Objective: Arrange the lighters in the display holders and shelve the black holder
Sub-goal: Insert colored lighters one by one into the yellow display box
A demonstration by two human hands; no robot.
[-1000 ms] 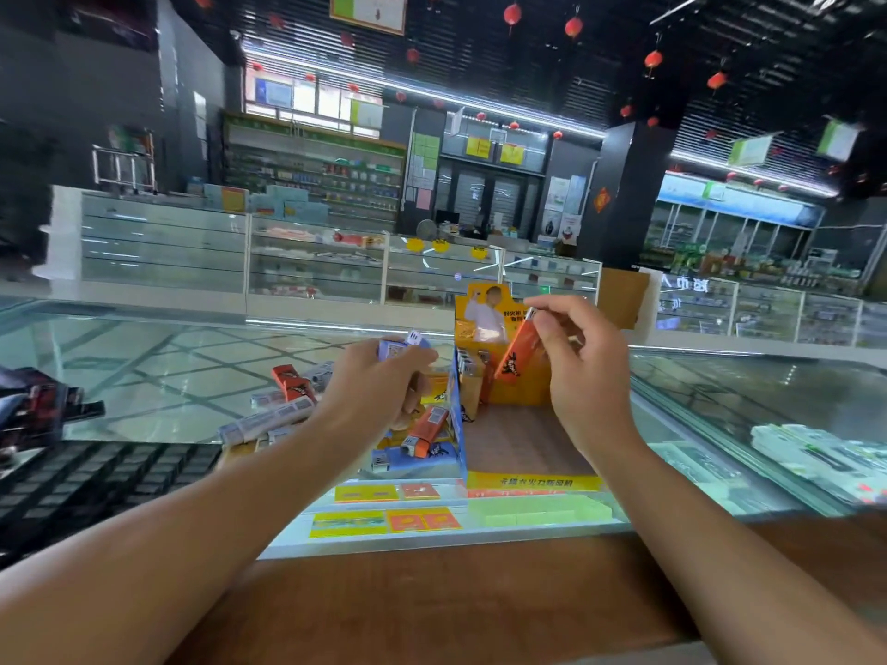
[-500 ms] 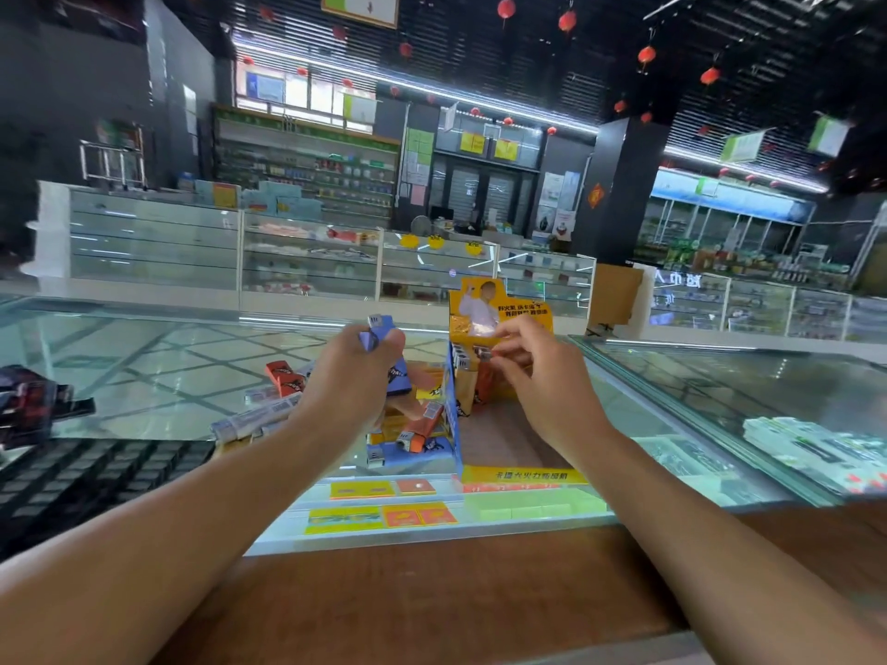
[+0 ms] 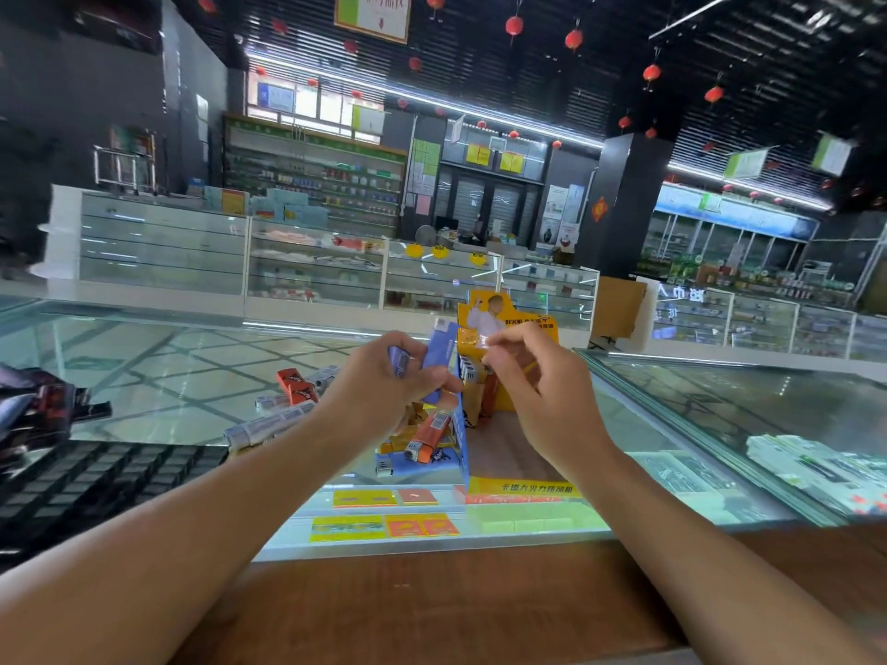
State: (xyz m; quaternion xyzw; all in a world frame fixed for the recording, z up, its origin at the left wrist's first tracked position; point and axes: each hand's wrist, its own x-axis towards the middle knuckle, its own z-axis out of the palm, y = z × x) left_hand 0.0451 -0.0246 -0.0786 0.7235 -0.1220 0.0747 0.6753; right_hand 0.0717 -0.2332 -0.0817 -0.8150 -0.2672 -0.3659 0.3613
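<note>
Now | I see left hand [image 3: 384,376] gripping blue lighters [image 3: 437,357] | right hand [image 3: 533,376] curled, grip unclear | blue holder [image 3: 461,439], 6 o'clock: orange lighter [image 3: 432,431] lying | yellow holder [image 3: 542,324]: standing lighters [image 3: 470,374]

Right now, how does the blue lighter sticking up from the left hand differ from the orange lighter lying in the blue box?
The blue lighter is blue, the orange lighter orange. The blue lighter stands nearly upright, gripped by the left hand; the orange lighter lies slanted in the blue box, untouched. Both are slim lighters.
</note>
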